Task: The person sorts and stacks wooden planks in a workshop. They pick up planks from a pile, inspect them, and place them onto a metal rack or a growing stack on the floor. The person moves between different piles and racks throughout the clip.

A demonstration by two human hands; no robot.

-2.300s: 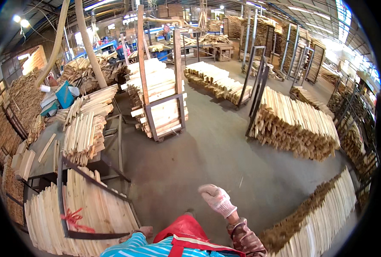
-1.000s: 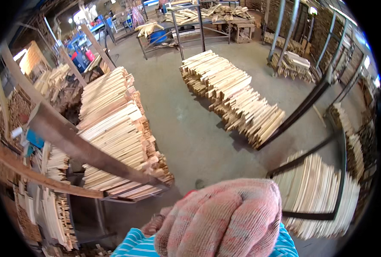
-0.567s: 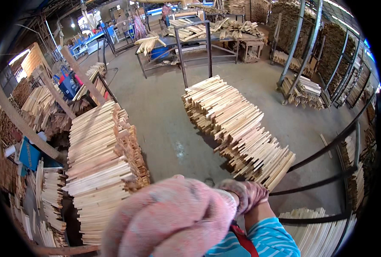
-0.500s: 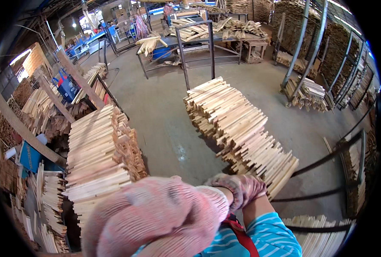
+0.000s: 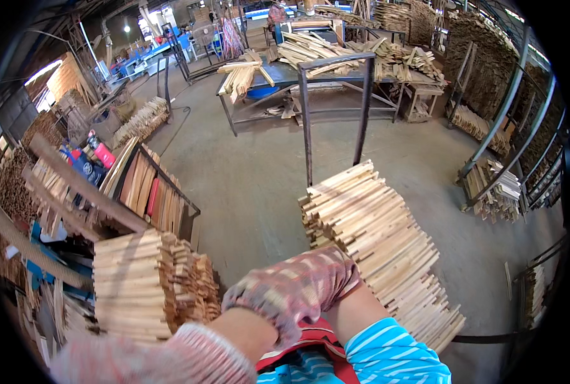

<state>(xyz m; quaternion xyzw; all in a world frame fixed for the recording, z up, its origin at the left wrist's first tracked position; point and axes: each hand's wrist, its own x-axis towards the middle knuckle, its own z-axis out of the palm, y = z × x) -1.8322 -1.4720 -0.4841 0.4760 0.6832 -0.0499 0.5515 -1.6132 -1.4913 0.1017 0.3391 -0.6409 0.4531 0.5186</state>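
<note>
My right arm, with a blue striped sleeve and a checkered cover on its forearm, bends across my front to the left. At its end, my right hand wears a pale pink knitted glove. It is low at the left, close to the camera and smeared, so its fingers cannot be read. Just beyond it stands a stack of light wooden strips. A longer stack of strips lies to the right, past my forearm. My left hand is out of view.
A metal upright frame rises at the far end of the right stack. Behind it stands a work table heaped with loose strips. A corrugated hose and slanting wooden posts are at left. Metal poles stand at right.
My right hand has moved down and left, away from the middle. The view has shifted, so the stacks and work table sit lower, and the right stack and table farther right.
</note>
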